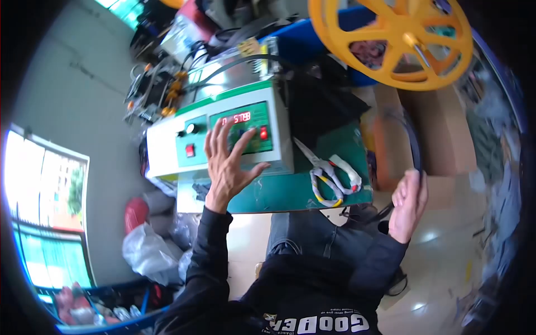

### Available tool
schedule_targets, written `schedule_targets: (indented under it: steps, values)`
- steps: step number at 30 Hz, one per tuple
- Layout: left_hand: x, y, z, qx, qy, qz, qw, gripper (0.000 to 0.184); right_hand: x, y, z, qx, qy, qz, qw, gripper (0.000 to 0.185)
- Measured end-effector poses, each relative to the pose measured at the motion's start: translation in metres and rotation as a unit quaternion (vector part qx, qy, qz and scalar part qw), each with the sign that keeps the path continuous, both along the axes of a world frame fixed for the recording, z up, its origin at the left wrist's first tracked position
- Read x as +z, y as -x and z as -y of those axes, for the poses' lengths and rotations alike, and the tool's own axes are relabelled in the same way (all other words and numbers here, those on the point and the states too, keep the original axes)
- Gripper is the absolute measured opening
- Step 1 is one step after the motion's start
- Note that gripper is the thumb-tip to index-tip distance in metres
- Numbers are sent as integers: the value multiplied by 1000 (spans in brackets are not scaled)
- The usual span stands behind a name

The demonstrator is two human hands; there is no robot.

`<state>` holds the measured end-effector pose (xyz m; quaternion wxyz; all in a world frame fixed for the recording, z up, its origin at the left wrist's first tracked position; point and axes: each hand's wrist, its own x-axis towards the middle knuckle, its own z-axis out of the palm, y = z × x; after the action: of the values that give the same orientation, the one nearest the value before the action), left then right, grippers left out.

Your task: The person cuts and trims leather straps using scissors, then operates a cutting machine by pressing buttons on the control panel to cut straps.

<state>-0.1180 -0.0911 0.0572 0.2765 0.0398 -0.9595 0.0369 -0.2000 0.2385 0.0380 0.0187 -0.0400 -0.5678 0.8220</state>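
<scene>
My left hand point(226, 167) is in front of a white and green machine point(163, 144), its fingers spread over the control panel point(258, 146). The fingertips reach up to the panel's red digital display point(242, 117); whether they touch it I cannot tell. Off to the right, my right hand point(408, 204) is closed around a dark strap point(414, 142), which curves up over a cardboard box and hangs below the hand. Between the hands, scissors point(329, 174) with wrapped handles lie on the green tabletop point(262, 196), blades pointing toward the machine.
A large yellow reel point(391, 50) stands at the upper right, above an open cardboard box point(455, 131). Black material point(324, 100) lies beside the machine. Plastic bags point(151, 251) sit on the floor at left, near a blue bin point(128, 321).
</scene>
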Motion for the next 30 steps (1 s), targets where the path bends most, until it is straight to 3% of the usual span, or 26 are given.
schedule_targets:
  steps: [8, 19, 30]
  values:
    - [-2, -2, 6, -11, -32, -11, 999, 67, 15, -9, 10, -46, 57, -12, 997, 29]
    - [-3, -5, 9, -7, -56, -8, 998, 67, 15, -14, 19, -43, -31, -78, 996, 28]
    - [0, -5, 10, -9, -68, -21, 997, 67, 18, -18, 18, -53, -11, -32, 998, 30]
